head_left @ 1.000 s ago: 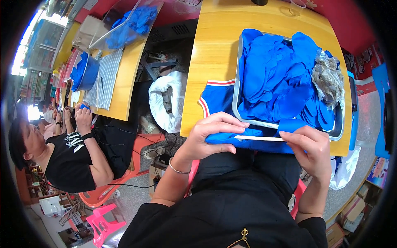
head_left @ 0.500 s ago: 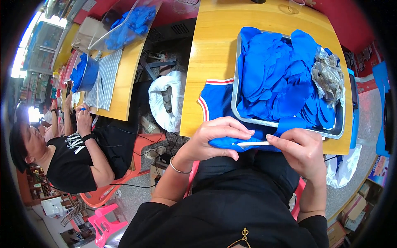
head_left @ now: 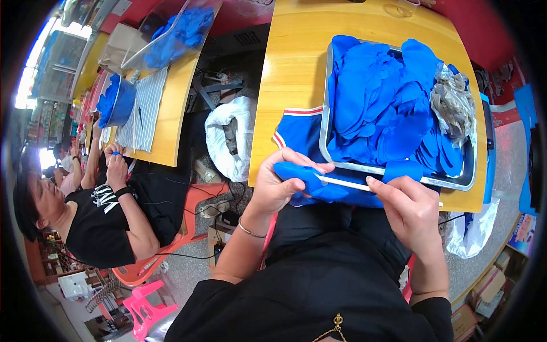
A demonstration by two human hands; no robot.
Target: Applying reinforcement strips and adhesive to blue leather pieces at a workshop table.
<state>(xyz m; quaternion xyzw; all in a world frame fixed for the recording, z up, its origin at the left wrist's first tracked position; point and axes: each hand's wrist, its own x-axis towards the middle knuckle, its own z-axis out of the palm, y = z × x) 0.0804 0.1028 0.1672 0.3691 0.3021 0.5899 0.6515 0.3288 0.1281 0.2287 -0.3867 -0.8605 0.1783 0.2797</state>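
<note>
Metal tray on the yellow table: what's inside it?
The metal tray holds a heap of blue fabric pieces, with a crumpled clear plastic bag on top at its right side. The tray's bottom and anything beneath the heap are covered.

a tray (head_left: 326, 108) sits on the worktop (head_left: 296, 62), toward its right side, filled with a heap of gloves (head_left: 382, 102). a crumpled bag (head_left: 453, 102) lies on the heap at the right. a cloth (head_left: 299, 134) lies on the worktop left of the tray and under its near edge. the left hand (head_left: 279, 185) and right hand (head_left: 407, 208) sit at the worktop's near edge, a stick (head_left: 345, 183) between them. a sack (head_left: 228, 142) lies on the floor, left of the worktop.
</note>
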